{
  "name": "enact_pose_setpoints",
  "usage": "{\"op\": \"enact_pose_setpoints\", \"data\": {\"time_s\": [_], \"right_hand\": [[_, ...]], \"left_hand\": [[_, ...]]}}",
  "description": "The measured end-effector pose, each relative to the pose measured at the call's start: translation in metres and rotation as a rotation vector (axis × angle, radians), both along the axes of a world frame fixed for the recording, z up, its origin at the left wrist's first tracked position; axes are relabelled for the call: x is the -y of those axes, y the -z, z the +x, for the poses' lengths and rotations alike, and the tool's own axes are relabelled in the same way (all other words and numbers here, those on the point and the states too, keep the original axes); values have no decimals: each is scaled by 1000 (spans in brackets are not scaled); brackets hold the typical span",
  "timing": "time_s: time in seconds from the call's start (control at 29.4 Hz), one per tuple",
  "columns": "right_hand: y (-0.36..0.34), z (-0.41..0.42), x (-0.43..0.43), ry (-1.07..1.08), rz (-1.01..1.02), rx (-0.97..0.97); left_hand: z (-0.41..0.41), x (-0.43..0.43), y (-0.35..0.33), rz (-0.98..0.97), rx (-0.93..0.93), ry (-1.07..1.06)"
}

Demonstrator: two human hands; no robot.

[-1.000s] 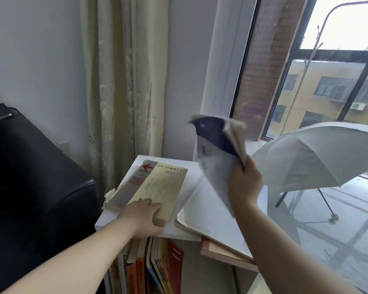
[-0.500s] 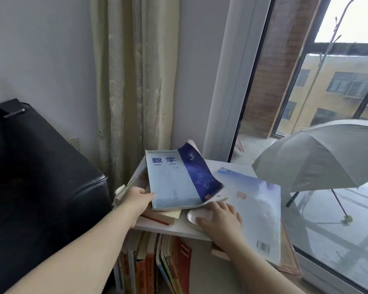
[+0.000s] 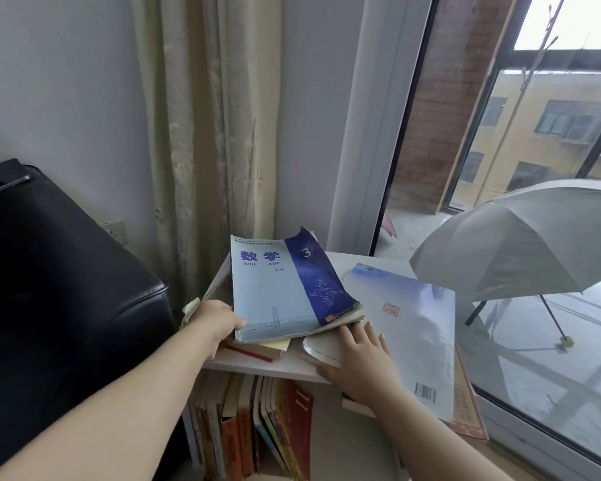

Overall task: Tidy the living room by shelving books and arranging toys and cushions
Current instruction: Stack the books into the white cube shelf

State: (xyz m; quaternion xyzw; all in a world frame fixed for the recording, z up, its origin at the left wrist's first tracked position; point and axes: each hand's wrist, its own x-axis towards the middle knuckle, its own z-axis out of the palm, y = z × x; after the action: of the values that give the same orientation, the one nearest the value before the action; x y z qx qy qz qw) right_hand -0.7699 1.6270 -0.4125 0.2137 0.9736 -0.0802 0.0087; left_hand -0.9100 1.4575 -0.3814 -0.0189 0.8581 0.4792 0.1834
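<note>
Textbook placement is what has changed: a second ago the right hand [image 3: 361,359] held the blue maths textbook [image 3: 285,289] up in the air, and half a second ago it was setting it down. Now the book lies flat, cover up, on top of the left pile on the white shelf top [image 3: 257,366], its far right corner curling upward. The right hand has let go and lies on the large pale-blue book [image 3: 410,328] just to the right. Its fingers are straight and slightly spread, with the tips touching the textbook's near right edge.

The left hand [image 3: 216,321] has kept to the pile's near left corner throughout and now pinches the textbook there. The thumb is on the cover, and the other fingers are hidden underneath. One more book is therefore stacked, though the pile looks ragged. A yellow book [image 3: 275,345] juts out below it, so squaring the edges is probably the next job.

Below the shelf top, upright books [image 3: 257,421] fill the compartment tightly, leaving little room to slot more in. A black sofa [image 3: 66,289] crowds the left side, and a curtain [image 3: 205,133] hangs at the far edge. To the right, beyond the window glass [image 3: 500,341], stands an open grey umbrella [image 3: 521,237]. The large book overhangs the shelf's near right edge and could slip.
</note>
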Motion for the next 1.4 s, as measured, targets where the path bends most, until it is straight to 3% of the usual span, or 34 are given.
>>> {"op": "enact_pose_setpoints", "data": {"time_s": [0.17,0.31,0.48,0.61,0.75,0.82,0.92,0.99,1.06,1.16,1.23,1.33,1.4], "right_hand": [[3,5,8,-3,130,-135],[0,10,2,50,84,-293],[-10,7,-18,195,-55,-296],[-49,3,-28,430,-415,-673],[-107,-15,-31,405,-322,-1006],[-136,-30,-28,443,-512,-1208],[-173,-41,-10,403,-1039,-1527],[-185,-47,0,301,-1344,-1635],[-184,-58,7,326,-1487,-1637],[-156,-87,8,524,-1445,-1563],[-108,-101,10,655,-1371,-1356],[-19,-91,29,840,-1202,-875],[14,-84,33,893,-1110,-772]], "left_hand": [[8,1,4,-105,-80,-63],[-9,0,14,-139,-50,-103],[-19,1,26,-55,28,-93],[-28,5,26,-30,79,-94],[-25,5,19,-105,36,-45],[-23,6,17,-145,2,-14],[-21,8,21,-190,-27,-9],[-17,9,19,-135,-24,-38],[-12,10,13,-71,-3,-68],[-10,10,8,104,57,-120],[-12,10,6,223,140,-174],[-14,9,9,228,162,-149],[-14,6,9,151,135,-72]]}}
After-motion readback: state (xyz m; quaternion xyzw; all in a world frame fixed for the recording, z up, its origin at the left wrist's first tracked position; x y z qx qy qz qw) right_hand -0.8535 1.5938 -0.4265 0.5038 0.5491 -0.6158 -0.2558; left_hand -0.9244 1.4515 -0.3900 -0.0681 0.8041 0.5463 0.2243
